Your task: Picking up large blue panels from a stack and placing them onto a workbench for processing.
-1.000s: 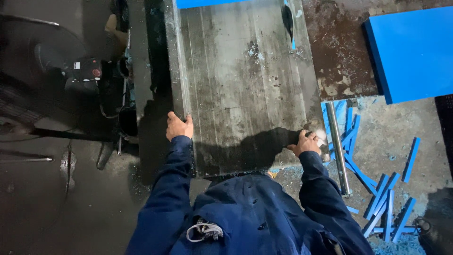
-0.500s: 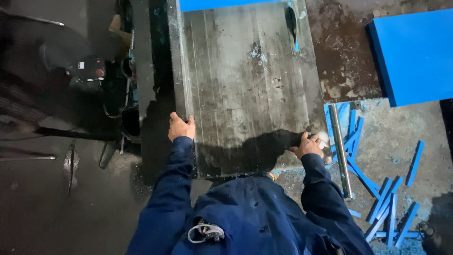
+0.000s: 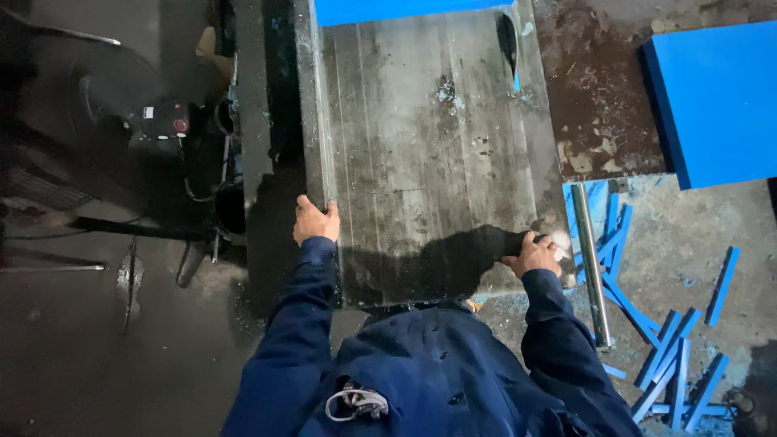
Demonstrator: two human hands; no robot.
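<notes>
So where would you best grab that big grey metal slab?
By its two long side edges near the close end, as the left hand and right hand do. The slab is wide and flat, so one hand per side probably steadies it.

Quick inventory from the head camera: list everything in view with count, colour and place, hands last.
metal plate: one, grey, scuffed, centre, gripped at both side edges
blue sheet: one, top edge
blue board: one, upper right
metal rod: one, silver, right of plate on floor
blue strips: many, scattered lower right
fan: one, dark, left
left hand: on plate's left edge
right hand: on plate's right edge, near corner
</notes>
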